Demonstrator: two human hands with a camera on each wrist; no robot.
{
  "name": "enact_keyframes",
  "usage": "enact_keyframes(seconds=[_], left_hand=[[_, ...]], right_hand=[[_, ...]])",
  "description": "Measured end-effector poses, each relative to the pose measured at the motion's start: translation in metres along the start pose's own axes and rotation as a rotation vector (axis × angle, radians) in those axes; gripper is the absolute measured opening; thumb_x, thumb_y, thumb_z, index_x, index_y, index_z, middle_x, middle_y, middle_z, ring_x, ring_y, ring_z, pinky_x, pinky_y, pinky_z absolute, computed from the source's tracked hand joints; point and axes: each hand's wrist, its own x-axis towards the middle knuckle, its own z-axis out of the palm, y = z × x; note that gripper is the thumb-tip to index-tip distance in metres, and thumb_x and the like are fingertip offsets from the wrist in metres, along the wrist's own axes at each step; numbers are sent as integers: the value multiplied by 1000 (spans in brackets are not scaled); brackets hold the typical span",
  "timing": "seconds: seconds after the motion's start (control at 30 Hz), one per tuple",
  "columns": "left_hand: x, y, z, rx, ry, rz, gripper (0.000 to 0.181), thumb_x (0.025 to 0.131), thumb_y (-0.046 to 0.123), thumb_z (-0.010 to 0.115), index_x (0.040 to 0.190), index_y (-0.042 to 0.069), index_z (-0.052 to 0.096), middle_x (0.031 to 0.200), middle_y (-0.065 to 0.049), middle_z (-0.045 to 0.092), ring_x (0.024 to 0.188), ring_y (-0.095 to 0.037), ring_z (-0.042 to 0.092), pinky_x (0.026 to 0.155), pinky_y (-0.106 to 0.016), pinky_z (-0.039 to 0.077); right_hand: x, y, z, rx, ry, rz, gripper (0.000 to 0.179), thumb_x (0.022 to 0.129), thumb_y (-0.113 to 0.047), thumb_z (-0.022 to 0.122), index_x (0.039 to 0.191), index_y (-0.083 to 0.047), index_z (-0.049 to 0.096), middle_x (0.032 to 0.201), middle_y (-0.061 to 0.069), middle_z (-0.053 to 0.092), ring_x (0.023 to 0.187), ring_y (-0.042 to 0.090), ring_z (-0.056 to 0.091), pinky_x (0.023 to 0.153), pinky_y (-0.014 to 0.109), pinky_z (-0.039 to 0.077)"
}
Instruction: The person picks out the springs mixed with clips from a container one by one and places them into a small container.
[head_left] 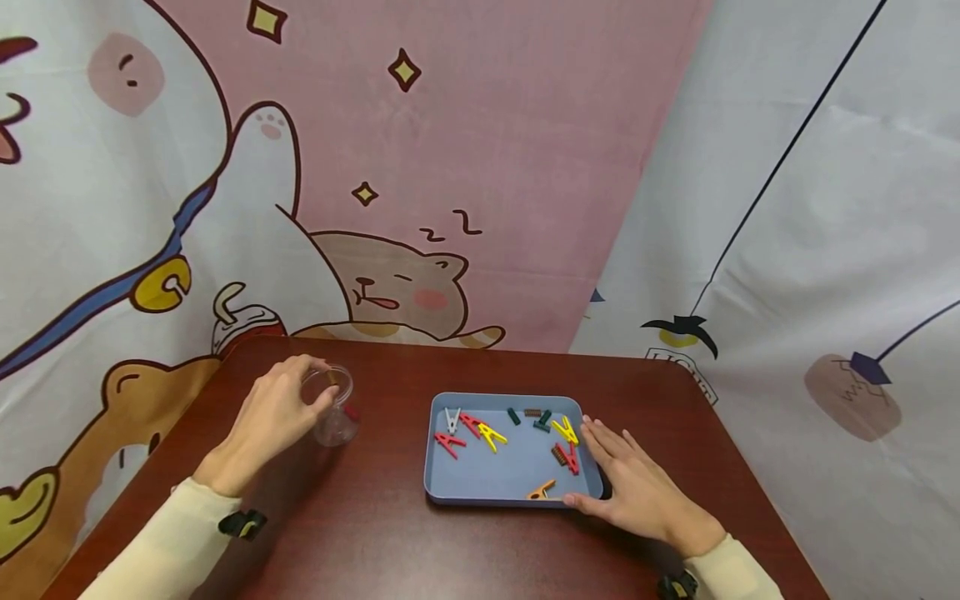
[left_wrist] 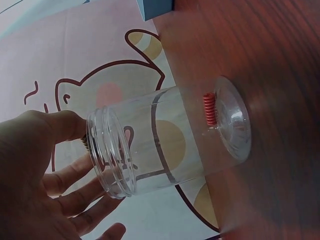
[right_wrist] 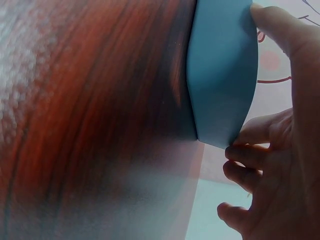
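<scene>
"What's in your left grip (head_left: 279,410)?"

"I have a brown spring (left_wrist: 85,143) pinched between thumb and finger at the clear jar (head_left: 337,429)'s mouth. A red spring (left_wrist: 209,109) sits at the jar's bottom, and the jar stands on the desk (head_left: 360,533)."

"And your right grip (head_left: 643,490)?"

"Thumb and fingers apart, touching the blue tray (head_left: 480,482) that holds clip pieces (head_left: 487,431)."

A reddish-brown wood-grain tabletop (head_left: 382,537) stands before a pink-and-white cartoon backdrop (head_left: 540,167), where a drawn animal (head_left: 408,287) dozes beneath four-pointed stars (head_left: 405,71).
</scene>
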Motion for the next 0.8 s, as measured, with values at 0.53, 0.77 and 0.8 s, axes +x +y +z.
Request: enact_keyframes(seconds=[0.53,0.77,0.8], left_hand=[[-1,1,-2,-5,-33,-38,56,102,24,90,149,3,67,133,-27,79,118,-50,74,99,-73,60],[-2,0,-2,10,-34,-29,57,102,24,89,150,1,68,134,-28,79,120,-52,74,100,-74,59],[-2,0,-2,14,-33,-27,56,102,24,89,149,1,68,134,-28,79,119,-52,74,99,-74,60]], right_hand=[[0,-1,-4,-18,-6,-7,123,96,-91,70,176,-1,46,187,17,44,173,45,46,136,78,36],[0,0,-3,-13,-15,-2,124,96,-92,69,177,-2,46,188,17,43,173,45,44,136,78,35],[0,0,-3,-15,-17,-1,124,96,-92,69,177,-2,46,188,17,43,174,45,44,137,78,35]])
